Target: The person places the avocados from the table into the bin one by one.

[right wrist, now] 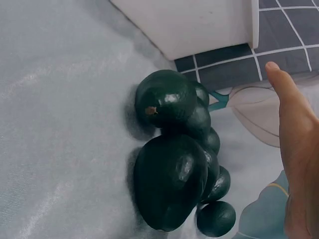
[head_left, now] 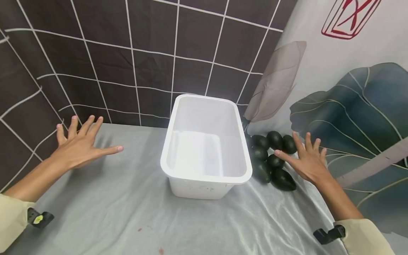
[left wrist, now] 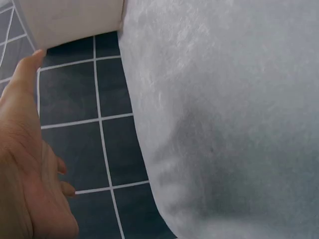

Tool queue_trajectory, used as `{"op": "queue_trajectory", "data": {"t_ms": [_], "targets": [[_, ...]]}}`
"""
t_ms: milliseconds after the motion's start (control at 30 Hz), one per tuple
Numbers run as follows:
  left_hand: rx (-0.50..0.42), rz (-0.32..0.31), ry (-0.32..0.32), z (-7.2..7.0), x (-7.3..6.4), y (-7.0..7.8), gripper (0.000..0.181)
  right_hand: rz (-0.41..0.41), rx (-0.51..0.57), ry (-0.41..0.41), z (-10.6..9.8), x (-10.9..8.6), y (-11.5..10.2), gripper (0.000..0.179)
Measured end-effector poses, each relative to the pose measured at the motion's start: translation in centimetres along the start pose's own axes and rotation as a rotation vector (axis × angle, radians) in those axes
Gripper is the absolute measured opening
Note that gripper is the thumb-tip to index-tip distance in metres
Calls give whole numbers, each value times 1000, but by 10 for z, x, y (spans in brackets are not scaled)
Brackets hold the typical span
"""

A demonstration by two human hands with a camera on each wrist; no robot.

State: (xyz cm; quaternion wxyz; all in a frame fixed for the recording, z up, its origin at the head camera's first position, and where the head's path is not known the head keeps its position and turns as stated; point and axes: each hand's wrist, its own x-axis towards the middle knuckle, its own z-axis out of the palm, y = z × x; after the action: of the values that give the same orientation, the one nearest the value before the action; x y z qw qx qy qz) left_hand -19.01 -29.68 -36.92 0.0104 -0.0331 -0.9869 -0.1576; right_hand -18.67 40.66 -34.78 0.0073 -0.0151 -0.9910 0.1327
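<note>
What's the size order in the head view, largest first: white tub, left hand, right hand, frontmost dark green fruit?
1. White tub
2. Left hand and right hand: too close to rank; nearness to camera unsure
3. Frontmost dark green fruit

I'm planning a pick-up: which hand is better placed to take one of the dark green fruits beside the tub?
Probably the right hand: it is empty, fingers spread, and near the fruits. The left hand, also empty, is across the white tub from them.

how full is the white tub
Empty: the head view shows the tub with a bare floor, and the green fruit lies outside.
</note>
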Motion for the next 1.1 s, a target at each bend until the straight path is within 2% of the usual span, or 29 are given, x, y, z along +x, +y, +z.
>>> {"op": "queue_trajectory", "data": {"t_ms": [167,367,533,833,1100], "targets": [[-5,29,15,3,1,7,138,-8,8,-21,-1,-1,-5,120],[-10,70,41,0,1,20,137,-27,22,-57,1,-1,-11,120],[-21,103,51,-2,4,38,137,-49,15,-46,4,-3,-17,121],[-73,167,9,-2,9,76,133,-47,29,-41,13,-7,-28,121],[-112,253,33,-3,11,98,123,-48,52,-64,18,-12,-37,123]]}}
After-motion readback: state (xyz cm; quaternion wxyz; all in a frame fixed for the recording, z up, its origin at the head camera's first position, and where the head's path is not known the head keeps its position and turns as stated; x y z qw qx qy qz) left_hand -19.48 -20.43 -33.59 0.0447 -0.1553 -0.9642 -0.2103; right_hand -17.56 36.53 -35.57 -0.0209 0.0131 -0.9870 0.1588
